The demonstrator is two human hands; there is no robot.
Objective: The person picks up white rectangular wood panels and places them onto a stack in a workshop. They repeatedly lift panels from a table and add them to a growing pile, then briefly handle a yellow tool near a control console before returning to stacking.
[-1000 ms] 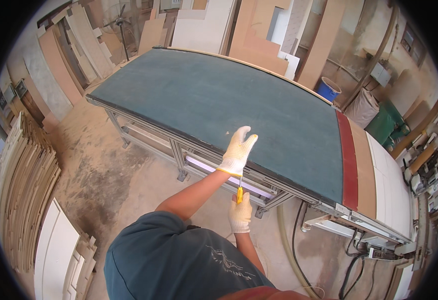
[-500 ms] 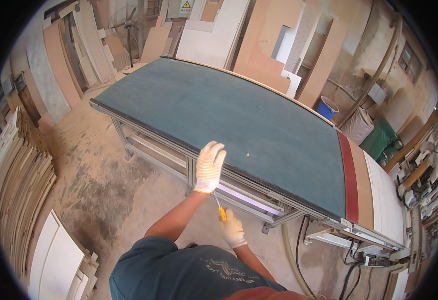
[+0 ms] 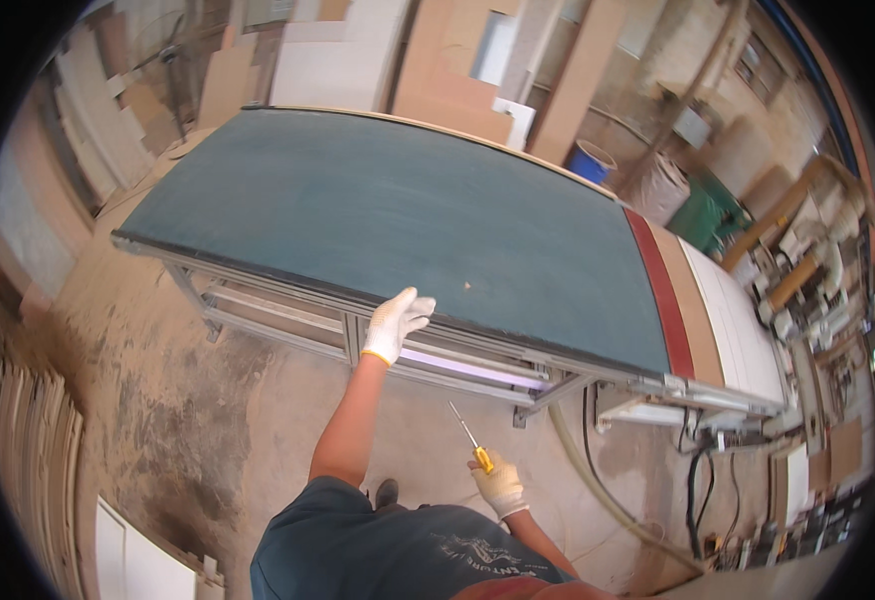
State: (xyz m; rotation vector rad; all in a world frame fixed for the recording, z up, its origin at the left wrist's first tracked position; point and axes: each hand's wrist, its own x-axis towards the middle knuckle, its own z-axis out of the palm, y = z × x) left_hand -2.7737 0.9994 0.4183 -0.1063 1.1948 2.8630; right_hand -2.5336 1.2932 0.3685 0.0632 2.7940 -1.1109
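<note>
My right hand [image 3: 501, 486], in a pale knitted work glove, grips the yellow handle of a screwdriver [image 3: 484, 460]. Its metal shaft points up and to the left, over the floor in front of the bench. At the near edge of a long table with a dark green top [image 3: 358, 200] is my left hand [image 3: 396, 325], gloved the same way. Its fingers are stretched out beside the table's edge, with nothing seen in them; whether they touch the edge I cannot tell. A small pale chip [image 3: 468, 287] lies on the green top.
White, tan and red strips [image 3: 663, 290] cross the table's right end, with machinery beyond. Hoses and cables [image 3: 598, 470] run over the floor there. Stacked boards [image 3: 23, 440] stand at left, white panels [image 3: 138, 550] at lower left. A blue bucket [image 3: 590, 162] sits behind the table.
The view has swung to the right. My right hand has drawn away from my left with the screwdriver, whose shaft now shows whole. My left hand has turned at the table's edge.
</note>
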